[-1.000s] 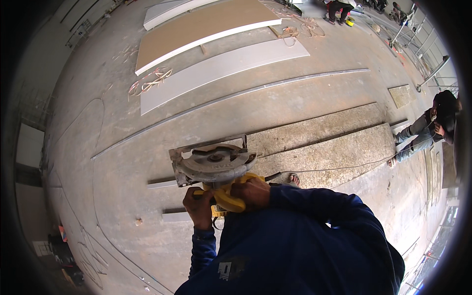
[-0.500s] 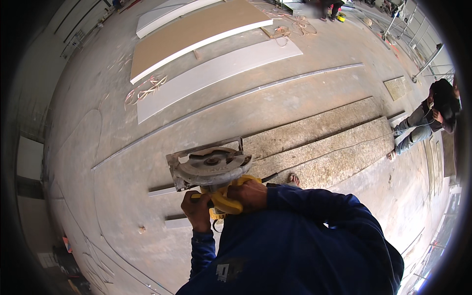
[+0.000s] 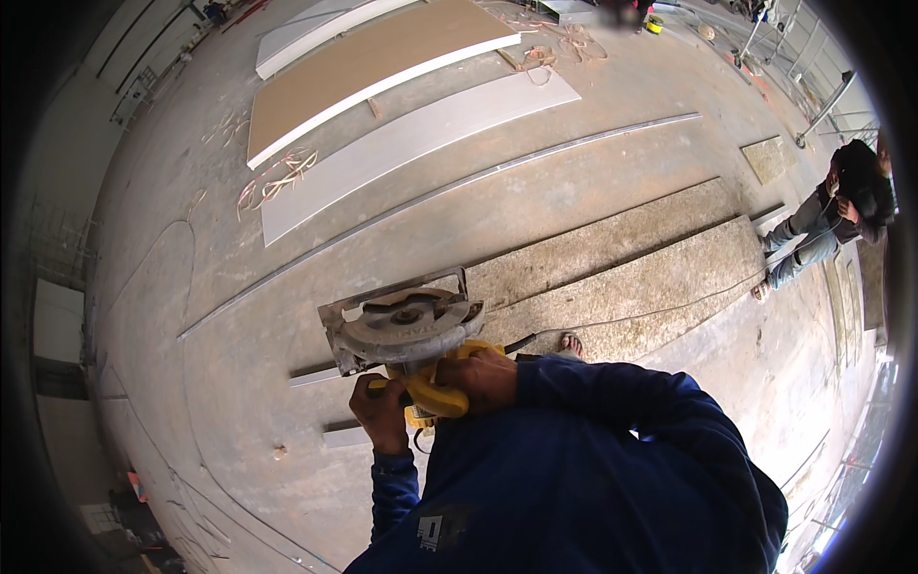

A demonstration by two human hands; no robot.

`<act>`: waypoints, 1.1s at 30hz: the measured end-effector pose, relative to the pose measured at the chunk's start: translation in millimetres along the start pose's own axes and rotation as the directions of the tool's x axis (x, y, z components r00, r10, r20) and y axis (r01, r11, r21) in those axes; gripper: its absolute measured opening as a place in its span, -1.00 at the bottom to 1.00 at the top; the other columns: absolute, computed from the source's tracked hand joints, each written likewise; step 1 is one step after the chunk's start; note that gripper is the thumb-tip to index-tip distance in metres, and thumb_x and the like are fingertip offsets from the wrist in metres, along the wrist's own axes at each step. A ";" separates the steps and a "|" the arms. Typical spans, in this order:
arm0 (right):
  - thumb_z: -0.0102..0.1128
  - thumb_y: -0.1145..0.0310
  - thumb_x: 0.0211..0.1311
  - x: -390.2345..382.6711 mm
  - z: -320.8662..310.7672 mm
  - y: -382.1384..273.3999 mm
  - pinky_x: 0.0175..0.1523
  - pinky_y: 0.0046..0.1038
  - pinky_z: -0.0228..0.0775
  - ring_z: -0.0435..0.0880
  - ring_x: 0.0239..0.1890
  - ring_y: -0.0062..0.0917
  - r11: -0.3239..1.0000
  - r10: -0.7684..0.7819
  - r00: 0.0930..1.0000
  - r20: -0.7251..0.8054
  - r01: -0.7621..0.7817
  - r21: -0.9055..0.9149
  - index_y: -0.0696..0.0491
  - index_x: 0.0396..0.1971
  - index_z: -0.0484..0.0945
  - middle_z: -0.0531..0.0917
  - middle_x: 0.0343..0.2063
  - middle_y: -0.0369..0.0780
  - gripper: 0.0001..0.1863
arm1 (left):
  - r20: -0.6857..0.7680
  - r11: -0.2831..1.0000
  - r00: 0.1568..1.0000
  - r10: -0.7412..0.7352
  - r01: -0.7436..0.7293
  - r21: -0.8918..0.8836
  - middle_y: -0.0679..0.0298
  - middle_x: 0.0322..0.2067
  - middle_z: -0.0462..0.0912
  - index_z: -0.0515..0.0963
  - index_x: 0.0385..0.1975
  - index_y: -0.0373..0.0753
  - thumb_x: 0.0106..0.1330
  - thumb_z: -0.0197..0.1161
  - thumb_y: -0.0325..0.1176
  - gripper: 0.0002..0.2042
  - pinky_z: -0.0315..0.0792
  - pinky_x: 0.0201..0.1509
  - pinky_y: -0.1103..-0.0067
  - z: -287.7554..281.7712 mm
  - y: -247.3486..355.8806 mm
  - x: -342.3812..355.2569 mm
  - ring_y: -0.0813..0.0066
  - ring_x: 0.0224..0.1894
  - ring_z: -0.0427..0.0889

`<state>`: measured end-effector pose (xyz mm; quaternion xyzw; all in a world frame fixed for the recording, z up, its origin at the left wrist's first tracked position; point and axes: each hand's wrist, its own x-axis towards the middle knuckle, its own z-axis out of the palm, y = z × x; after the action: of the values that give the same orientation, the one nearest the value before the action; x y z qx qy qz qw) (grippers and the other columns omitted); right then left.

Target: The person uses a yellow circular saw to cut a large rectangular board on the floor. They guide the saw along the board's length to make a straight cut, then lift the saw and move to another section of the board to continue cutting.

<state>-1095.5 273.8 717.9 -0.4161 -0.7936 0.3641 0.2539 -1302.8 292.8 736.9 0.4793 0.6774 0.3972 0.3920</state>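
I hold a yellow circular saw (image 3: pixel 406 325) up in front of my chest. Its grey blade guard and dusty metal base plate face upward. My right hand (image 3: pixel 483 378) is wrapped around the yellow rear handle, and the fingers of my left hand (image 3: pixel 380 411) close on a yellow grip at the near side. From the rear of the saw a dark power cord (image 3: pixel 612 323) runs off to the right. Below and beyond it lie two long, mottled, dusty boards, the near board (image 3: pixel 660 287) and the far board (image 3: pixel 593 234). Part of the near board is hidden behind my arm.
A long metal strip (image 3: pixel 440 200) lies on the concrete floor farther off. Behind it are a white panel (image 3: pixel 411 143), a brown-topped panel stack (image 3: pixel 382 72) and tangled straps (image 3: pixel 277 182). At right, another person (image 3: pixel 827 215) bends over near metal scaffolding (image 3: pixel 827 110).
My view has shifted slightly, so the floor things sit a little differently in the picture. Both hands keep the same hold on the saw.
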 end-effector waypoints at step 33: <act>0.35 0.19 -0.05 3.8 3.2 2.1 -0.13 -0.17 0.48 0.65 -0.15 -0.15 0.999 0.020 0.989 0.145 -0.015 -0.038 0.01 -0.08 0.50 0.60 -0.16 -0.14 -0.52 | 0.008 0.999 1.000 -0.013 0.014 -0.052 0.19 -0.59 0.59 0.50 -0.49 -0.41 -0.07 0.36 -0.47 -0.80 0.47 -0.45 0.58 -2.9 -0.2 -1.6 0.49 -0.56 0.56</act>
<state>-1098.7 276.7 714.7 -0.3999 -0.8130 0.3810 0.1844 -1305.1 290.8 738.0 0.4658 0.6687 0.4102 0.4095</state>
